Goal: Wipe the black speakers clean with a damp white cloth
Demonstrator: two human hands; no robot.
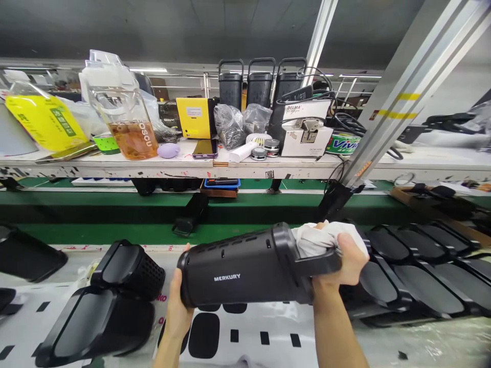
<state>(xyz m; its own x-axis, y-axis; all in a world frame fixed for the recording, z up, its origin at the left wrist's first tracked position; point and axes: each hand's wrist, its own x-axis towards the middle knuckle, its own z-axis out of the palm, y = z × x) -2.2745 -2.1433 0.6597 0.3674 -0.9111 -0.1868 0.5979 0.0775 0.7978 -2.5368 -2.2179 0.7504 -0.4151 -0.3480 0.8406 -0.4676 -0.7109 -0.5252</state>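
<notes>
Head view, and from where I stand the black MERKURY unit (245, 273) is up off the bench (429, 342), held on its side between the person's two hands, its white lettering facing the wearer and its handle (322, 265) pointing right. The left hand (178, 306) grasps the far-left end, thumb along the front and the other fingers mostly hidden behind. The right hand (345, 260) is closed on a bunched white cloth (316, 240), which sits against the handle end; how firmly those fingers also grip the handle, I cannot tell. Beneath the unit lies a white sheet (278, 321) bearing black rounded shapes and small dark rectangles. Over on the left, two more black units (97, 322) lie close together, and another dark unit (32, 255) is near the edge of view. To the right, similar units (429, 286) are packed in rows, their handles towards the bench's near side. Behind runs a green strip (126, 234), and above it a white shelf (184, 171) carries a clear bottle (132, 135) of amber liquid, a yellow box (196, 117), a purple egg-shaped thing (169, 150), some plastic bags (230, 128) and a white DELMA box (305, 138) with cables on top. Three black units (261, 89) stand upright behind the bags.
</notes>
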